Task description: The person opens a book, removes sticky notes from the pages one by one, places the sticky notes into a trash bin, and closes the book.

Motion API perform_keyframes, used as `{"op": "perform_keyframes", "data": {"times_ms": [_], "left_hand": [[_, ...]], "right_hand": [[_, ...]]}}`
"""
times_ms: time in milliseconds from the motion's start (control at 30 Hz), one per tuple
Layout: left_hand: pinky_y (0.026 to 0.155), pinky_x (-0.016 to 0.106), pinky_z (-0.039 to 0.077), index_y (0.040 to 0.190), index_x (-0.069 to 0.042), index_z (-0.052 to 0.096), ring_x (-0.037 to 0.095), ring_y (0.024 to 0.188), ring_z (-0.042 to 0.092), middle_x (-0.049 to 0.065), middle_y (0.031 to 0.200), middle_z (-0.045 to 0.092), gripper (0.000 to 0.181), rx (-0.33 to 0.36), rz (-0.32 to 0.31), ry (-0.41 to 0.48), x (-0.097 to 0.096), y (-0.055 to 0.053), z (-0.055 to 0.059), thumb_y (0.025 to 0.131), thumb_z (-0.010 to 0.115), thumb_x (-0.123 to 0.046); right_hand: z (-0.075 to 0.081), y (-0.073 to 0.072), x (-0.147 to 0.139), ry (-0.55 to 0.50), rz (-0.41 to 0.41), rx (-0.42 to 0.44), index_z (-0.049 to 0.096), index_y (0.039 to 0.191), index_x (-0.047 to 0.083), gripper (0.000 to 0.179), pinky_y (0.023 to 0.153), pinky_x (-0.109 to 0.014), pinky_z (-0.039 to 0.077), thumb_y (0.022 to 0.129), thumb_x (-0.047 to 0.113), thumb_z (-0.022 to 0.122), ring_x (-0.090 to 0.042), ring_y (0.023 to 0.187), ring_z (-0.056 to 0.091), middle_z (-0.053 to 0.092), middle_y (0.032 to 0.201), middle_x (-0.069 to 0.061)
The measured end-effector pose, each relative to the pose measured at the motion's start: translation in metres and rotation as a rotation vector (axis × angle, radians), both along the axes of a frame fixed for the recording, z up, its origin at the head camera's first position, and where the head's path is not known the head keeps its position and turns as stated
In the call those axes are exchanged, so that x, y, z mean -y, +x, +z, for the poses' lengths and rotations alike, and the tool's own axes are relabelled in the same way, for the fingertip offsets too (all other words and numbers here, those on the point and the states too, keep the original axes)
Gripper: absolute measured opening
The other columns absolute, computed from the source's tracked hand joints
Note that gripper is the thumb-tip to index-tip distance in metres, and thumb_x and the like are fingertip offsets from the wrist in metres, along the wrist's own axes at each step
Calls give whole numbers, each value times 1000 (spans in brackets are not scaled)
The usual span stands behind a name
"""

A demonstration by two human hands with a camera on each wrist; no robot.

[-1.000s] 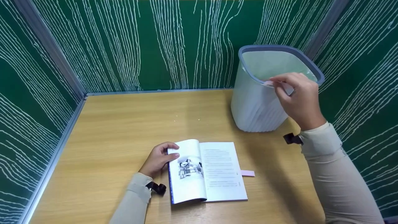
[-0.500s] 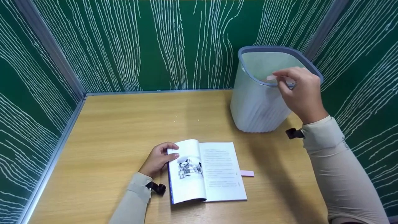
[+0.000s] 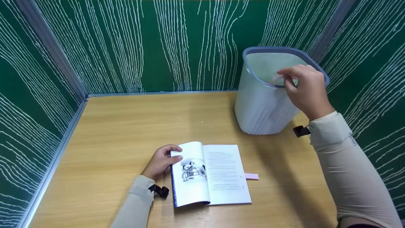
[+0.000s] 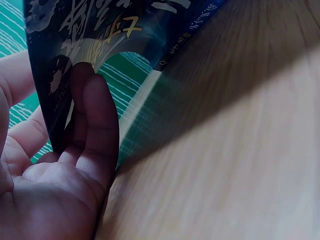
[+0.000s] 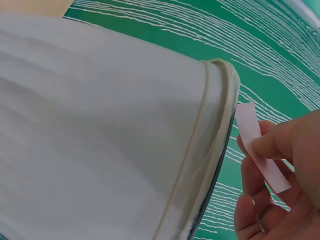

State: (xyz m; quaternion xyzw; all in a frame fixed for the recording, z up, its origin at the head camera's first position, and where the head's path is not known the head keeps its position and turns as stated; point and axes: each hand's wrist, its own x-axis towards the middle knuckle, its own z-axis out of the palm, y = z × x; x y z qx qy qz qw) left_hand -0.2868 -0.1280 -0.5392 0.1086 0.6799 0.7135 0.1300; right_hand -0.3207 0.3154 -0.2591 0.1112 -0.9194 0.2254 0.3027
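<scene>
An open book (image 3: pixel 223 174) lies on the table, a black-and-white drawing on its left page and print on its right. My left hand (image 3: pixel 162 162) grips the left edge, thumb on the page; the left wrist view shows fingers behind the dark blue cover (image 4: pixel 107 30). From the book's right side sticks a pink paper strip (image 3: pixel 252 176). My right hand (image 3: pixel 307 88) pinches a pale pink paper strip (image 5: pixel 260 150) between thumb and finger, over the mouth of a white trash bin (image 3: pixel 264 107). In the right wrist view the strip's end is right by the bin's rim.
The bin with its grey-blue rim (image 3: pixel 284 49) stands at the back right of the wooden table (image 3: pixel 126 126). A few tiny white specks lie mid-table. Green walls (image 3: pixel 164 47) with white lines enclose the back and both sides.
My right hand has risen slightly and shifted away from me, bringing the strip from the bin's front rim to over its opening. The left hand and book have stayed put.
</scene>
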Motion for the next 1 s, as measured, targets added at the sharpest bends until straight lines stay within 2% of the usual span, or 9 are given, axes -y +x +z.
{"op": "perform_keyframes", "data": {"times_ms": [300, 633, 833, 1000], "left_hand": [[75, 25, 56, 118, 1, 68, 22, 99, 59, 13, 120, 61, 36, 15, 5, -6, 0, -1, -1, 88, 82, -10], [77, 26, 57, 118, -1, 68, 21, 101, 59, 11, 120, 62, 35, 12, 0, -29, 1, -3, -3, 88, 82, -14], [75, 26, 58, 118, -1, 68, 20, 97, 61, 10, 118, 62, 36, 9, -9, -16, 1, -2, -4, 88, 82, -14], [74, 28, 60, 119, 1, 66, 20, 93, 65, 11, 117, 62, 36, 22, -14, 20, 1, -2, -2, 88, 81, -11]], "right_hand": [[2, -3, -4, -4, -28, 70, 77, 122, 16, 25, 111, -56, 47, 102, 15, 63, -29, 113, 56, 74, 126, -8], [5, -4, -4, 30, -34, 102, 76, 124, 15, 26, 108, -58, 48, 103, 17, 61, -30, 114, 55, 73, 127, -9], [5, 0, -2, 29, -20, 61, 77, 121, 14, 24, 107, -57, 48, 102, 16, 62, -29, 112, 57, 74, 122, -10], [3, 10, 7, 8, 0, -24, 79, 114, 13, 20, 104, -52, 51, 100, 13, 65, -26, 108, 61, 76, 114, -9]]}}
